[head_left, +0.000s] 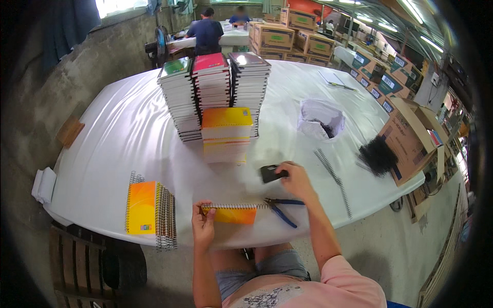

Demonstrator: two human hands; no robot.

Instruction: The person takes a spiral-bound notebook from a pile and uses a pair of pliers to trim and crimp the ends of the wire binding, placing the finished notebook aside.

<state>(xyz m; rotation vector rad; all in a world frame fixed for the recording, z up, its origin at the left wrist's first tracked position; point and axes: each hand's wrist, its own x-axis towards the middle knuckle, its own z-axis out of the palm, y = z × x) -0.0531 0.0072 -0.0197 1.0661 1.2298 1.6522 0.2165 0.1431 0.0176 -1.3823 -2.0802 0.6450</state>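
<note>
The black object (268, 174) in the right fingers (284, 167) is too blurred to identify.

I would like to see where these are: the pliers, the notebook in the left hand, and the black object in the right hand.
Pliers (284, 216): head view, on the nearer handle.
Notebook (235, 215): head view, on the orange-yellow cover.
Black object (270, 174): head view, on its flat, blurred side.

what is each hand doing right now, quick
Left hand: closed, holding the left end of an orange-yellow notebook.
Right hand: closed, holding a small black object, blurred.
</note>
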